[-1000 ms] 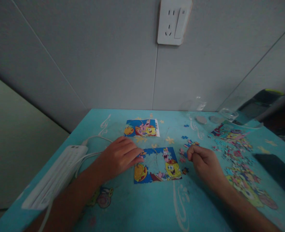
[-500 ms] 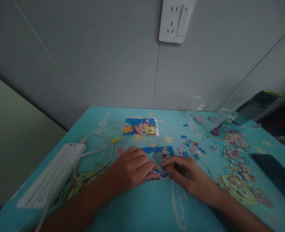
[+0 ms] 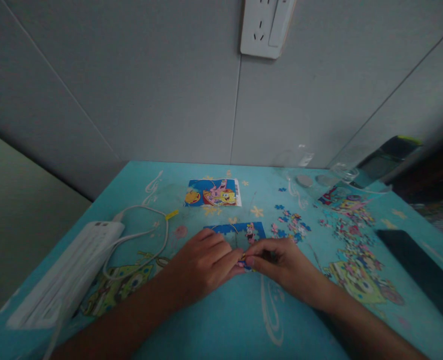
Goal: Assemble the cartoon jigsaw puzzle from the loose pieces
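Note:
A partly assembled jigsaw puzzle [image 3: 258, 231] with a blue border lies on the turquoise table, an open gap in its middle. My left hand [image 3: 206, 257] rests over its left and lower part, fingers curled and fingertips on the pieces. From the right, my right hand [image 3: 276, 257] reaches to the lower part, thumb and forefinger pinched together beside the left fingertips; whatever is between them is too small to make out. Behind the puzzle lies a printed picture card [image 3: 212, 193]. Loose puzzle pieces [image 3: 291, 226] are scattered to the right of it.
A white power strip [image 3: 69, 270] with a looping white cable [image 3: 166, 235] lies at the left. At the right are another pile of pieces [image 3: 352, 227], clear containers [image 3: 345, 172] and a dark flat object [image 3: 418, 270]. A grey wall [image 3: 168, 90] stands behind.
My right thumb and forefinger have closed together and moved nearer my left fingertips. The whole view has shifted slightly.

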A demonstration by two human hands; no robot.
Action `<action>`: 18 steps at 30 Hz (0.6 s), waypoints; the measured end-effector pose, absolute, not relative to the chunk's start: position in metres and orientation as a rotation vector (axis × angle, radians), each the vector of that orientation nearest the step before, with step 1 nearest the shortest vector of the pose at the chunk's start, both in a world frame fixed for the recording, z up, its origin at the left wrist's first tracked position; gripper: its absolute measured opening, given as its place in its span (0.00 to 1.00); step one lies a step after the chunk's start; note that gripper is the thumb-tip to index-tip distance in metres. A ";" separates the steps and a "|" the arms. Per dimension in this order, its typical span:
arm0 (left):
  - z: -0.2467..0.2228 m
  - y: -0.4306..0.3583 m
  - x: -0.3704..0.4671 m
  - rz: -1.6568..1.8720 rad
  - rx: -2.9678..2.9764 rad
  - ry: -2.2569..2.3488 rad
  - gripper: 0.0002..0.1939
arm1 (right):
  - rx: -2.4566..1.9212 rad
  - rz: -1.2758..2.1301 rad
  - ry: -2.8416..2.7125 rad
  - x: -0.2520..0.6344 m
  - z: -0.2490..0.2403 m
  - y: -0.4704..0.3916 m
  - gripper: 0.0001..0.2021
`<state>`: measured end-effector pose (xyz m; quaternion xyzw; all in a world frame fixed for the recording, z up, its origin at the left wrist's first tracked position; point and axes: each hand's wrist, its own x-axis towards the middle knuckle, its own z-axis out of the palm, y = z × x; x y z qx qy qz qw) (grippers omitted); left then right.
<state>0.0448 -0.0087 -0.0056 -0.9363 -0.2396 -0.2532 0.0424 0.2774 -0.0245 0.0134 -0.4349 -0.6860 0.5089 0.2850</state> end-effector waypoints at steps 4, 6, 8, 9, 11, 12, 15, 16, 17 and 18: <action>-0.008 -0.006 0.043 -0.778 -2.859 -0.709 0.09 | -1.161 1.265 -1.923 0.277 0.008 -0.024 0.07; -0.008 -0.005 0.043 -0.779 -2.838 -0.704 0.10 | -1.176 1.216 -1.955 0.277 0.006 -0.024 0.06; -0.007 -0.005 0.044 -0.799 -2.826 -0.697 0.10 | -1.187 1.178 -1.982 0.277 0.006 -0.025 0.06; -0.007 -0.004 0.044 -0.815 -2.825 -0.690 0.10 | -1.192 1.159 -1.994 0.277 0.006 -0.025 0.06; -0.006 -0.004 0.045 -0.846 -2.824 -0.676 0.09 | -1.210 1.104 -2.011 0.279 0.006 -0.024 0.06; -0.007 -0.004 0.045 -0.855 -2.823 -0.674 0.08 | -1.226 1.064 -2.016 0.280 0.006 -0.023 0.07; -0.009 -0.003 0.045 -0.867 -2.817 -0.702 0.09 | -1.331 0.895 -2.000 0.290 0.005 -0.014 0.08; -0.010 -0.003 0.044 -0.868 -2.822 -0.722 0.09 | -1.392 0.819 -1.985 0.295 0.005 -0.009 0.09; -0.011 -0.003 0.043 -0.866 -2.829 -0.744 0.10 | -1.459 0.734 -1.966 0.301 0.004 -0.004 0.10; -0.012 -0.002 0.041 -0.864 -2.836 -0.766 0.10 | -1.533 0.643 -1.945 0.308 0.003 0.001 0.11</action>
